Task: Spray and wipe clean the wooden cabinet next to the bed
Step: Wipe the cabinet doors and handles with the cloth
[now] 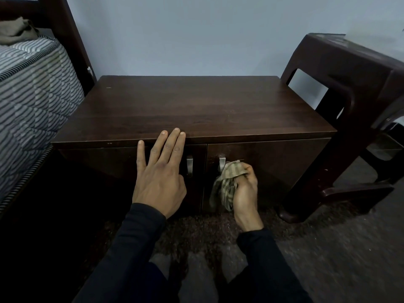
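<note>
Here is the dark wooden cabinet (192,110), low and wide, backed against the pale wall (196,36) and wedged between two neighbours. On its left, the bed's mattress (32,88) in grey-striped quilting bulges right up beside the cabinet's left end, with the dark bed frame post (74,40) rising just behind that corner and a crumpled cloth lump (15,31) lying on top of the bedding. On its right, a dark brown plastic table (349,88) stands just beside the cabinet's right end, its leg planted close to the front corner (whether they touch, I cannot tell).

The left hand (160,173) is flat and open, fingers spread, three fingertips resting on the front edge of the cabinet top, palm in front of the left door (105,162) and partly covering its metal handle (189,166). The right hand (244,189) is curled tight around a bunched checked cloth (229,182), fingers closed over it, pressing the wad against the right door (284,167) just beside that door's metal handle (221,162), with a tail of fabric hanging below the fist. Both arms wear dark sleeves (135,248). Below the doors lies a dark shaggy rug (196,232), with grey floor (338,259) to the right.
</note>
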The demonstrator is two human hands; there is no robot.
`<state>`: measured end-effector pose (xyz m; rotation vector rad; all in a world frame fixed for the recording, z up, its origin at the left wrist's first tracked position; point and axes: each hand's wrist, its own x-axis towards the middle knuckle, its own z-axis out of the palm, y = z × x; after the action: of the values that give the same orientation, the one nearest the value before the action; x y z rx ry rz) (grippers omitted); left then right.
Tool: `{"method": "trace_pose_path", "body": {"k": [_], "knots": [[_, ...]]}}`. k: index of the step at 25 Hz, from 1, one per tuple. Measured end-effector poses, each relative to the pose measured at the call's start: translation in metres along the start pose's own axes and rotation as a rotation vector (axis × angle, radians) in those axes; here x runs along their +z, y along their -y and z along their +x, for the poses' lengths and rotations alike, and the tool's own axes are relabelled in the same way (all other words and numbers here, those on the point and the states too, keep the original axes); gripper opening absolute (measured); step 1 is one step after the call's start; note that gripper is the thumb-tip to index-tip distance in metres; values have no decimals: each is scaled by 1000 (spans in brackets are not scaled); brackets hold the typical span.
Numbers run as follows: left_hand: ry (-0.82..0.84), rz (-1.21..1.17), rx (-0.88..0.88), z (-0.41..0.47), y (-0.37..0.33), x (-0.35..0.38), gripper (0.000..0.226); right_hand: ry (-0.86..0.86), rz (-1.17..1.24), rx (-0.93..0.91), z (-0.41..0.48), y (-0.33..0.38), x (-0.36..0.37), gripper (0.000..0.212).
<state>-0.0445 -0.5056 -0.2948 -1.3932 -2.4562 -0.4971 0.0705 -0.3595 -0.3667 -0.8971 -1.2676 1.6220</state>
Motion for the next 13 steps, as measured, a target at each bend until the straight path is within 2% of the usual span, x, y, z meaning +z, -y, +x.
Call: {"method": "trace_pose_path", "body": {"k": [2, 5, 6, 8, 10, 11, 12, 13], "knots": [[10, 2, -6, -3, 1, -1, 86, -80, -127, -91, -8, -11, -2, 28], [8, -36, 4, -1, 2, -4, 86, -521, 21, -234, -9, 5, 10, 25], [0, -58, 3, 1, 3, -4, 86, -550, 36, -341, -6, 13, 19, 21], [-15, -87, -7, 0, 3, -2, 87, -435, -265, -698, -6, 15, 44, 25], [-1, -108, -12, -2, 2, -2, 87, -186, -772, -1092, -6, -13, 47, 32], [7, -116, -11, -2, 3, -3, 88, -76, -984, -1219, 0, -27, 39, 33], [14, -120, -3, -2, 4, -5, 88, -55, -1149, -1283, 7, -36, 30, 32], [16, -118, 13, 0, 6, -6, 89, -107, -1166, -1244, 12, -39, 24, 29]]}}
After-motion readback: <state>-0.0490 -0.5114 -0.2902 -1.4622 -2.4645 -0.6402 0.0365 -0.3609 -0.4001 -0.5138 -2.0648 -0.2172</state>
